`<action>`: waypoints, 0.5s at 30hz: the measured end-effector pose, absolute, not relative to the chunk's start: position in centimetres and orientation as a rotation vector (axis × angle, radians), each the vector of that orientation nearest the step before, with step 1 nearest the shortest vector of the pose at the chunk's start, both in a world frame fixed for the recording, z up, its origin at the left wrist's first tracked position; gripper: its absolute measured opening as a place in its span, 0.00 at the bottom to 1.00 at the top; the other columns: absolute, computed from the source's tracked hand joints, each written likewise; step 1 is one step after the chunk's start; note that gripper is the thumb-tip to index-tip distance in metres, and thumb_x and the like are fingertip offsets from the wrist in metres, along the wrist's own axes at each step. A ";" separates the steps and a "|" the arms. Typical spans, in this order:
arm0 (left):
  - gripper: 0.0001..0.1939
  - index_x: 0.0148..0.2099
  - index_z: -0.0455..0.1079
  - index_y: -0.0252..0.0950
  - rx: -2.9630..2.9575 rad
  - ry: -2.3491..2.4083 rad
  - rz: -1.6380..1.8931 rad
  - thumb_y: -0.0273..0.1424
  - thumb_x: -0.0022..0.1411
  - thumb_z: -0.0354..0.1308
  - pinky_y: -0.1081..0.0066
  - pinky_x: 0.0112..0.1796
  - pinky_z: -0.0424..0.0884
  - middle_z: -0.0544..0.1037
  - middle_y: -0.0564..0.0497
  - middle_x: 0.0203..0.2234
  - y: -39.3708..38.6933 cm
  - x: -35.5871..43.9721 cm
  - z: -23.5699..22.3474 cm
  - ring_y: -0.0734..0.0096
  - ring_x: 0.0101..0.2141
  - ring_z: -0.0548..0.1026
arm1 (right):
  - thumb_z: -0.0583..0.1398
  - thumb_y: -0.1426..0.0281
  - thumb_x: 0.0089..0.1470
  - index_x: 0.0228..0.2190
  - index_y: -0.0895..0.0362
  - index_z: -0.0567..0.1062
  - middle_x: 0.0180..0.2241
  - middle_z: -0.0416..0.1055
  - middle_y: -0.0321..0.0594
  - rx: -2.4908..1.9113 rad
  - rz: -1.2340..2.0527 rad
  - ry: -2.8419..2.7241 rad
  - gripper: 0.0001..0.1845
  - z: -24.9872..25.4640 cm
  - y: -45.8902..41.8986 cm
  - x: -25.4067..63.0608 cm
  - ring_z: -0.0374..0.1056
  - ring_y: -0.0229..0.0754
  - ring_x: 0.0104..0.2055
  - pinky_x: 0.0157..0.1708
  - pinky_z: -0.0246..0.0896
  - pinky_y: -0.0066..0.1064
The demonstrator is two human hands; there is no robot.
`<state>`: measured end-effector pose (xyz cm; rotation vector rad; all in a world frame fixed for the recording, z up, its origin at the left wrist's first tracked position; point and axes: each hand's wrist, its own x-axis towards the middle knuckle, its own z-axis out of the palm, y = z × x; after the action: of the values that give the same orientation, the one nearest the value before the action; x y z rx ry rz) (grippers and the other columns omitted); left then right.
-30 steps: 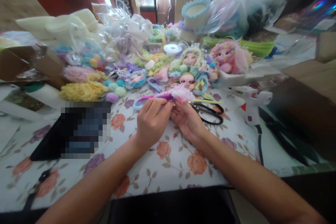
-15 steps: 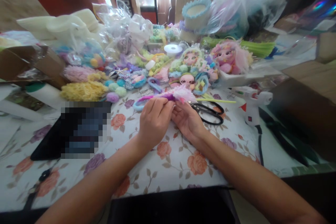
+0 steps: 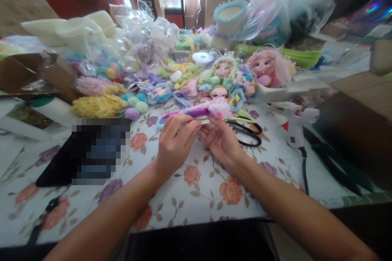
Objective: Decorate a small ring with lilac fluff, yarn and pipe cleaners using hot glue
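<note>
Both hands hold a fuzzy strip (image 3: 196, 111) in purple, pink and pale blue, with a fluffy whitish-pink tuft at its right end. My left hand (image 3: 174, 142) pinches its near edge, thumb and fingers together. Under the tuft, my right hand (image 3: 223, 140) grips the strip with its fingers curled. Where the fingers meet, a thin pale edge shows; its kind is unclear. A yellow-green fuzzy stem (image 3: 245, 119) sticks out to the right beyond my right hand. Black-handled scissors (image 3: 249, 140) lie just right of that hand, their blades hidden.
At right stands a white glue gun (image 3: 294, 120) with a dark cord. A dark tablet (image 3: 58, 159), partly pixelated, lies at left. Behind the hands are doll faces (image 3: 223, 69), pom-poms (image 3: 141, 107), yellow yarn (image 3: 98, 106), a white spool (image 3: 202, 57) and plastic bags (image 3: 165, 34).
My left hand has shifted slightly left and its fingers have loosened a little. The pale edge between the hands now shows more. The yellow-green stem slid right, then back left.
</note>
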<state>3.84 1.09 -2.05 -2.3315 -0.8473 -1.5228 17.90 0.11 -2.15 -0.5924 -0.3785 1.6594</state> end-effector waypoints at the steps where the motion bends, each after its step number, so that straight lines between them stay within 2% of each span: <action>1: 0.09 0.45 0.73 0.37 -2.331 -0.864 -1.533 0.22 0.63 0.61 0.63 0.42 0.74 0.76 0.46 0.36 1.1 3.8 -2.1 0.65 0.39 0.75 | 0.67 0.71 0.46 0.25 0.54 0.72 0.27 0.76 0.35 -0.595 1.662 -0.384 0.08 -2.2 0.1 17.9 0.73 0.39 0.35 0.49 0.70 0.34; 15: 0.07 0.44 0.72 0.37 -2.234 -0.881 -1.498 0.23 0.65 0.58 0.64 0.40 0.74 0.78 0.47 0.34 0.9 3.9 -1.8 0.65 0.37 0.76 | 0.67 0.69 0.48 0.27 0.55 0.75 0.30 0.79 0.39 -0.528 1.755 -0.406 0.06 -2.6 0.1 18.3 0.75 0.41 0.37 0.52 0.71 0.36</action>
<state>3.93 0.94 -1.81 -2.2337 -0.8809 -1.4976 18.27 0.11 -2.59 -0.5278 -0.4059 1.7555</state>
